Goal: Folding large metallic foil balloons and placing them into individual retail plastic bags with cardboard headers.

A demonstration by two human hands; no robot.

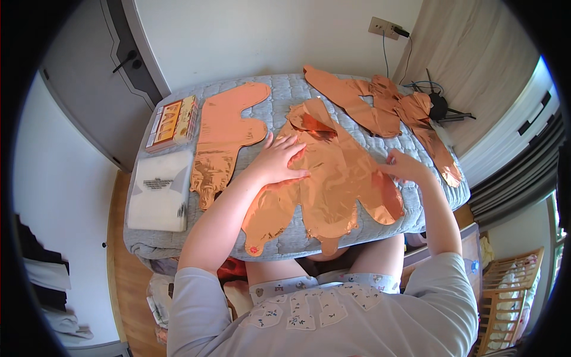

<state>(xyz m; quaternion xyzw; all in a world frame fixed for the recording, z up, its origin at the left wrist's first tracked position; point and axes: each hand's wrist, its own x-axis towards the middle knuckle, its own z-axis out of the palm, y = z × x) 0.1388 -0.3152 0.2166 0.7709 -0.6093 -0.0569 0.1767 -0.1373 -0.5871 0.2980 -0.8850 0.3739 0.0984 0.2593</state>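
On the grey quilted bed (363, 89), both hands flatten a foil balloon (333, 178): left hand (279, 160) fingers spread, right hand (407, 168) fingers together; smoothing outward seems next.

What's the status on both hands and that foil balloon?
Left hand flat on the flat rose-gold foil balloon. Right hand pressing its right edge. More deflated foil balloons lie beside it on the grey quilted pad.

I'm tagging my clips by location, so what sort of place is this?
Probably a bedroom at home: the hands work on a grey quilted mattress, a wooden crib stands at the right, and a door and wall socket are behind.
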